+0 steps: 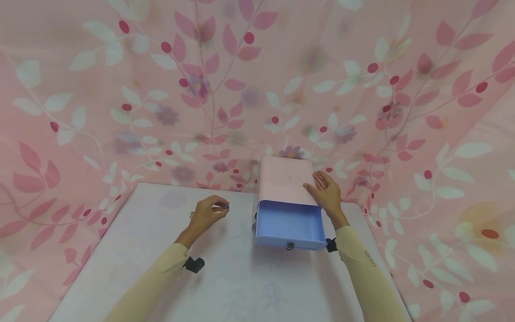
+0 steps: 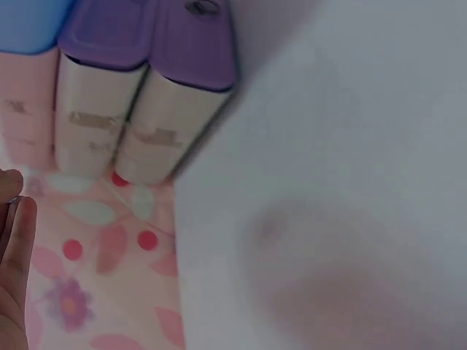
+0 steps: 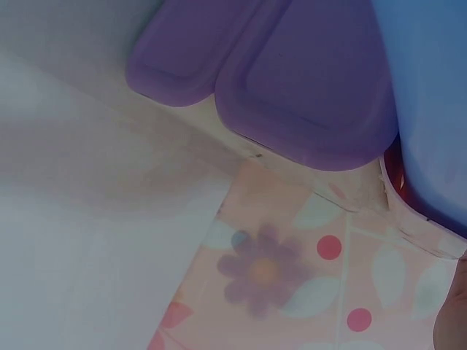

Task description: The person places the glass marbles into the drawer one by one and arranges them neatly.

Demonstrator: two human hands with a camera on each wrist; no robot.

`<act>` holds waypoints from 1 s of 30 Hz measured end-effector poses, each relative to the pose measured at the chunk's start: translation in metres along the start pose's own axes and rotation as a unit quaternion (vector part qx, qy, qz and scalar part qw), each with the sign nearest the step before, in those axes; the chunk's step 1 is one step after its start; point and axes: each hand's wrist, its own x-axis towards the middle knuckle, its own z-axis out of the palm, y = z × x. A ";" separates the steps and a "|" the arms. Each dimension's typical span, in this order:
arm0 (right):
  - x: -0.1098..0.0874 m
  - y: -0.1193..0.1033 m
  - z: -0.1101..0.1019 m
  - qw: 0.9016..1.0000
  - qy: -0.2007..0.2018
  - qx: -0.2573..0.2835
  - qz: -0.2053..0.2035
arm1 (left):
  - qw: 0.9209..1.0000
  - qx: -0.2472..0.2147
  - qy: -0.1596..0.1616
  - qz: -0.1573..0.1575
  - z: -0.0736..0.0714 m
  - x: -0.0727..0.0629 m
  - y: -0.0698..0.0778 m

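A small pink drawer box (image 1: 286, 179) stands at the back of the table. Its blue drawer (image 1: 290, 245) is pulled out towards me, with a small dark metal ring pull (image 1: 290, 246) on the front. My right hand (image 1: 327, 194) rests against the box's right side and top edge, fingers extended. Left of the box, my left hand (image 1: 207, 215) is held above the table and pinches a tiny dark blue item (image 1: 227, 206) between thumb and fingertips; its kind cannot be told. In the left wrist view, the fingertips (image 2: 26, 211) meet at the left edge.
Purple drawer fronts (image 2: 193, 47) of the same unit show below the blue one in the wrist views. A small greenish thing (image 1: 192, 214) shows beside the left hand. The white table (image 1: 225, 277) meets a pink floral cloth (image 1: 241, 89) behind and at both sides.
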 end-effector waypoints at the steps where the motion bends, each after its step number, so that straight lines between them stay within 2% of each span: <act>1: 0.000 0.000 0.000 1.000 0.001 0.002 0.000 | 1.000 -0.007 0.000 0.007 0.002 0.002 0.004; 6: 0.007 0.018 -0.001 1.000 0.007 0.011 0.012 | 1.000 -0.013 0.003 0.015 0.012 0.008 0.023; 12: 0.012 0.034 -0.001 1.000 0.019 -0.007 0.008 | 1.000 0.003 -0.003 0.022 0.026 0.008 0.040; 15: 0.013 0.036 -0.001 1.000 0.020 -0.006 0.006 | 1.000 -0.005 -0.010 0.022 0.030 0.009 0.046; 20: 0.012 0.035 -0.003 1.000 0.017 0.008 0.006 | 0.998 -0.027 -0.032 0.039 0.035 0.011 0.056; 24: 0.012 0.032 -0.002 1.000 0.016 0.012 0.003 | 0.997 -0.024 -0.037 0.057 0.041 0.013 0.060; 30: 0.013 0.030 -0.002 1.000 0.020 0.011 0.009 | 0.997 -0.008 -0.041 0.069 0.051 0.016 0.062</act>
